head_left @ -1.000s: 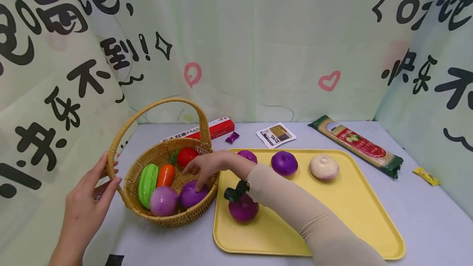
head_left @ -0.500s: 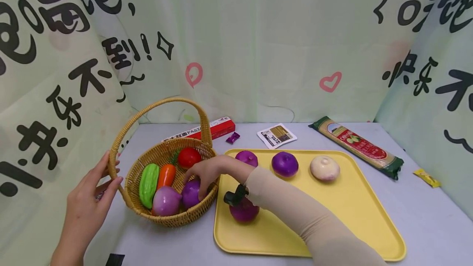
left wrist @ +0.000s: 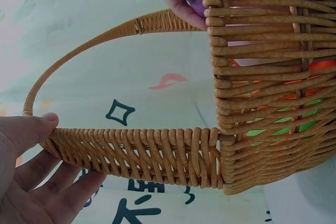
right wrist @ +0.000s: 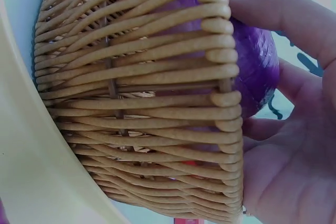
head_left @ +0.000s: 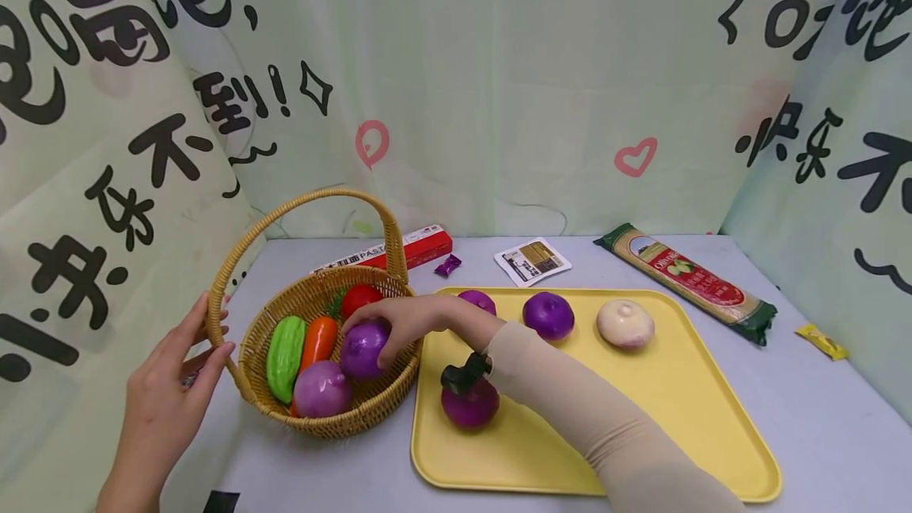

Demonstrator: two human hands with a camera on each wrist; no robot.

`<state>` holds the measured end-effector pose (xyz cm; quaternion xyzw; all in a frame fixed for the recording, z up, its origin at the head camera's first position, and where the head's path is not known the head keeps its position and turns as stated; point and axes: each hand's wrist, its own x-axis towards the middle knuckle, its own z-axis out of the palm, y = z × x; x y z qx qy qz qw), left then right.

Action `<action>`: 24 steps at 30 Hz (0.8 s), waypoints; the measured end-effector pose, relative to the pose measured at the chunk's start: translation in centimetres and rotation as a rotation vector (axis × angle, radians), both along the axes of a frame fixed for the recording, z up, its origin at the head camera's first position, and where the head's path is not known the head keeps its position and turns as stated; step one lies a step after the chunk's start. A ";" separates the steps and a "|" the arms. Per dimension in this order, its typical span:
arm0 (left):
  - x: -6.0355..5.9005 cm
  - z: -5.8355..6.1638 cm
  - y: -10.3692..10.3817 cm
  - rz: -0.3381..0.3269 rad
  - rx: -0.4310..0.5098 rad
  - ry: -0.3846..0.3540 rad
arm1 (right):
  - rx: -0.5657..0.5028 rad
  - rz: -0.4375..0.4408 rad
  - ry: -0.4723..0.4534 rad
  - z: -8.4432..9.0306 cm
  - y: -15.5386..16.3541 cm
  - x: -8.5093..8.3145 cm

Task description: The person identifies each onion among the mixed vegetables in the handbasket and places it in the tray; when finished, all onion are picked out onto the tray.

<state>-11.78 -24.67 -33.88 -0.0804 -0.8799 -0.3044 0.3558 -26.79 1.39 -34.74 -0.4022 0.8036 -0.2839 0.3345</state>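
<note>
In the head view a wicker basket (head_left: 356, 420) stands at the left with its handle (head_left: 285, 208) arching upward. My left hand (head_left: 167, 390) pinches the left side of that handle between thumb and fingers. My right hand (head_left: 406, 323) grips a shiny purple onion (head_left: 362, 351) from above, at the basket's right inner side. In the right wrist view the onion (right wrist: 255, 69) shows over the woven rim, fingers around it. A paler purple onion (head_left: 323, 389), a green ridged vegetable (head_left: 286, 359), an orange carrot (head_left: 319, 340) and a red tomato (head_left: 359, 299) lie in the basket.
A yellow tray (head_left: 627, 426) right of the basket bears purple onions (head_left: 549, 316) and a whitish one (head_left: 625, 323). Behind are a red pasta box (head_left: 427, 244), a purple candy (head_left: 448, 265), a white packet (head_left: 533, 261) and a noodle pack (head_left: 687, 282). A yellow candy (head_left: 822, 340) lies far right.
My right hand has closed its fingers on the purple onion and raised it a little from its place in the basket. My left hand keeps its hold on the handle.
</note>
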 end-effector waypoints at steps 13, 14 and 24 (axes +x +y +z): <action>0.0 0.0 0.0 -0.011 -0.004 0.013 | -0.117 -0.036 0.004 0.0 1.5 -1.0; 0.0 0.0 0.0 -0.011 -0.004 0.013 | -0.122 -0.045 0.009 0.1 1.7 -1.0; 0.0 -0.1 0.1 -0.012 -0.001 0.025 | -0.170 -0.161 0.060 1.4 4.7 -0.5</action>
